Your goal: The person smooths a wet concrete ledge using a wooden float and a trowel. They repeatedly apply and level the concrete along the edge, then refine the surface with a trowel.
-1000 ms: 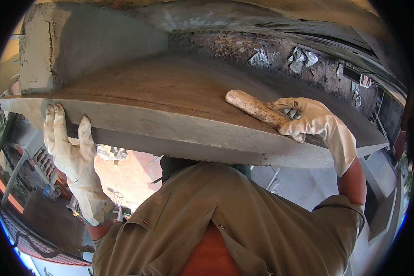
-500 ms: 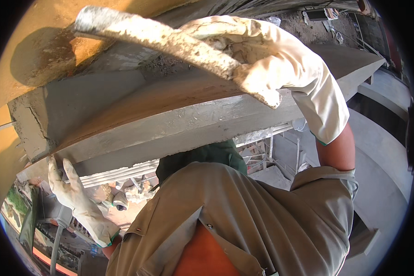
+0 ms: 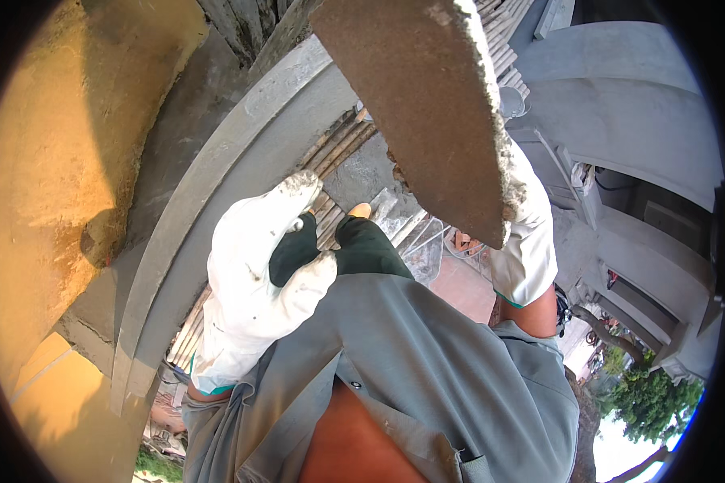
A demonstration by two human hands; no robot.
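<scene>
A flat brown plastering float [image 3: 411, 105], crusted pale along its edge, is raised at the upper middle with its broad face showing. My right hand [image 3: 517, 213], in a white glove, grips it from the right, mostly hidden behind it. My left hand [image 3: 262, 258], in a soiled white glove, is raised left of centre with thumb and fingers curved apart, nothing between them. Behind it runs a grey rendered ledge [image 3: 201, 193], curved in the fisheye view.
An ochre wall [image 3: 64, 193] fills the left side. Below me are bamboo poles [image 3: 338, 149] and my dark green trouser legs [image 3: 370, 258]. Grey concrete structures [image 3: 620, 137] stand at the right, with a tree [image 3: 644, 402] at the lower right.
My view has swung round, so the ledge runs diagonally at the left. My left hand has come off the ledge toward the middle; my right hand has lifted and turned the float.
</scene>
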